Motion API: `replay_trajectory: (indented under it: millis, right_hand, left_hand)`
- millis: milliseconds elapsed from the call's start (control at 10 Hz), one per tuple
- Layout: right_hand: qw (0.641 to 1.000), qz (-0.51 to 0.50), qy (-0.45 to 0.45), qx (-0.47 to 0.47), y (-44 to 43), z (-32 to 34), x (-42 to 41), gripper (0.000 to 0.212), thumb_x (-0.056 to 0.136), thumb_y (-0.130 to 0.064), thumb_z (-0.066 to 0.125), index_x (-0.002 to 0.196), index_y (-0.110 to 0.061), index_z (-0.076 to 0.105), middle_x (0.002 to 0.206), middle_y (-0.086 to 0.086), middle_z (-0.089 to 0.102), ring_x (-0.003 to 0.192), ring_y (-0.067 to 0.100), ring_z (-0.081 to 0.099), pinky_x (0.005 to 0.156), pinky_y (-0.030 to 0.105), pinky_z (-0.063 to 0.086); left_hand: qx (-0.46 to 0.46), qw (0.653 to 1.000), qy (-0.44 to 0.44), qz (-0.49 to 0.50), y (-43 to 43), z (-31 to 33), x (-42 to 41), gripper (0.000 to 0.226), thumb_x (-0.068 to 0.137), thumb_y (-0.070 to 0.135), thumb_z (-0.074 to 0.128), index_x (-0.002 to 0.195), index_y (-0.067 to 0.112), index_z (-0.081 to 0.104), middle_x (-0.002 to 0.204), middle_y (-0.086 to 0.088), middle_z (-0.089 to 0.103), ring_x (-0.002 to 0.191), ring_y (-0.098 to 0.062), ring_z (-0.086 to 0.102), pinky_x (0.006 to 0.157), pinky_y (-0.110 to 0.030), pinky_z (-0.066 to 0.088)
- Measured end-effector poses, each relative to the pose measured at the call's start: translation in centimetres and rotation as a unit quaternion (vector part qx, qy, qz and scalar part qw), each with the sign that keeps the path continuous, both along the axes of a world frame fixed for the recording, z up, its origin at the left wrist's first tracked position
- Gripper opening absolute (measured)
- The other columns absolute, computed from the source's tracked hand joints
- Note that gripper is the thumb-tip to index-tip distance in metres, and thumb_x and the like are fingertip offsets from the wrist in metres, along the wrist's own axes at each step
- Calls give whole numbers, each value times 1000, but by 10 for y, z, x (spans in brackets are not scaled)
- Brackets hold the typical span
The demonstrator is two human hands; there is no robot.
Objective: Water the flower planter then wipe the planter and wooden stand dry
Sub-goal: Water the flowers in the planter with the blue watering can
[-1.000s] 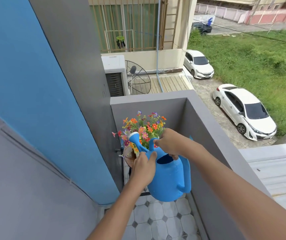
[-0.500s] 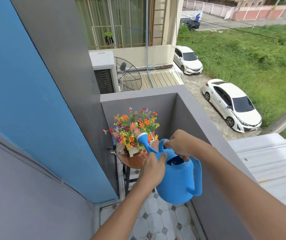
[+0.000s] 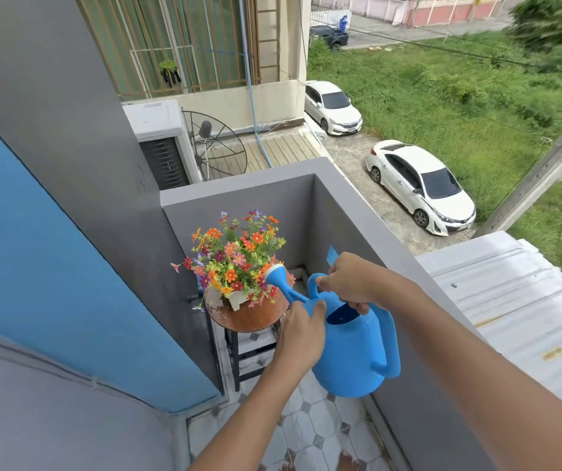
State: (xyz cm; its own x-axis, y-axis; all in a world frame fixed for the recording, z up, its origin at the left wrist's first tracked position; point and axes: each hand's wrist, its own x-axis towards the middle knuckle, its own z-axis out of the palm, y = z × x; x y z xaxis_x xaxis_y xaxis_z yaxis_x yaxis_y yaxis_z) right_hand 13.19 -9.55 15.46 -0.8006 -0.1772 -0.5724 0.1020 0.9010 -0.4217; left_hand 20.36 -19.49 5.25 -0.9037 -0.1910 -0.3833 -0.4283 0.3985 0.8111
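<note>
A blue watering can (image 3: 354,355) hangs in front of me, gripped with both hands. My right hand (image 3: 351,278) is closed around its top handle. My left hand (image 3: 301,329) presses against the can's side at the base of the spout. The spout's rose head (image 3: 274,275) points into the colourful flowers (image 3: 235,258) of a white planter (image 3: 237,300). The planter stands on a round wooden stand (image 3: 249,316) with dark legs, in the balcony corner. The stand's top looks wet.
A grey balcony parapet (image 3: 344,198) runs along the right and behind the stand. A blue and grey wall (image 3: 52,249) closes the left side. The floor has pale octagonal tiles (image 3: 310,430). White cars are parked far below.
The view has shifted, so the planter, stand and tiled floor show more fully. The can has tipped and its spout has moved to the right edge of the flowers.
</note>
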Motion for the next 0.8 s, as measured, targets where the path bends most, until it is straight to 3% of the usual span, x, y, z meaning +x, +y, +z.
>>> replay_trajectory:
  millis: [100, 300, 600, 800]
  right_hand:
    - [999, -22, 9, -24, -1, 2, -5, 31, 103, -18, 42, 98, 4, 63, 70, 21, 62, 52, 29, 55, 51, 29, 46]
    - [999, -5, 31, -11, -8, 15, -18, 43, 101, -25, 48, 101, 13, 68, 62, 16, 58, 39, 21, 49, 42, 23, 42]
    - [997, -28, 58, -39, -15, 19, -27, 27, 101, -25, 51, 89, 0, 55, 61, 9, 51, 46, 19, 49, 43, 26, 40]
    - [998, -9, 41, -54, -26, 18, -29, 34, 105, -22, 41, 97, 4, 62, 70, 23, 66, 47, 25, 53, 45, 24, 43]
  left_hand:
    - [-1, 1000, 12, 3, -3, 5, -8, 46, 97, 53, 36, 120, 15, 49, 109, -5, 57, 99, -22, 55, 77, -38, 42]
    - [1, 1000, 25, 2, -11, 13, -26, 47, 96, 56, 37, 118, 16, 50, 107, -5, 58, 97, -20, 56, 71, -34, 41]
    - [5, 1000, 31, -2, -19, 15, -44, 52, 93, 58, 37, 122, 16, 50, 110, -6, 58, 100, -23, 59, 72, -36, 45]
    - [-30, 998, 55, 20, -33, 15, -36, 45, 96, 56, 36, 114, 17, 50, 105, -3, 56, 97, -19, 56, 72, -33, 41]
